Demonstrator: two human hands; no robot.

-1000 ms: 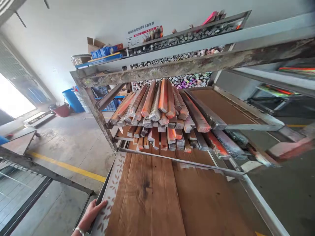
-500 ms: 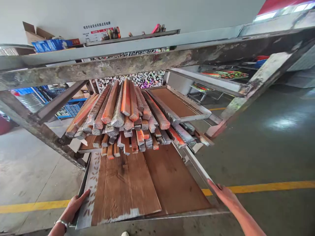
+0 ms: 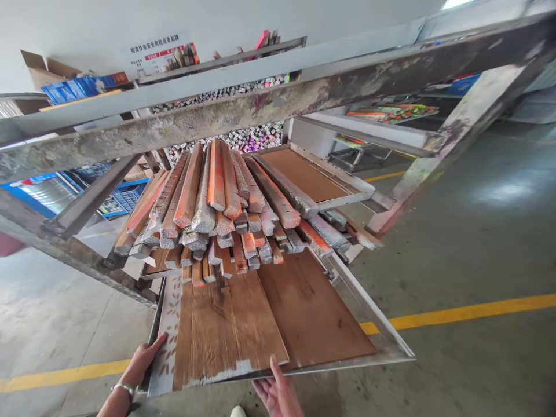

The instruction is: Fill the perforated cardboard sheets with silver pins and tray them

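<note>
A metal-framed tray lined with brown-stained boards sticks out toward me from a rack. My left hand grips its left edge, thumb over a pale leaf-patterned strip and fingers mostly hidden below. At the front edge is my right hand, its thumb above the rim near the corner of the upper brown board and its fingers under it. Beyond both hands, a heap of square-edged bars, brown, silvery and orange-smeared, overhangs the tray's far part.
A thick paint-stained beam crosses above the bars, with slanted rack legs at the sides. Behind are stacked bar ends, blue crates and a cart. A yellow line marks the floor.
My right hand has left the tray's right side rail and moved left to the front edge. My left hand stays on the left edge. The view has tilted slightly.
</note>
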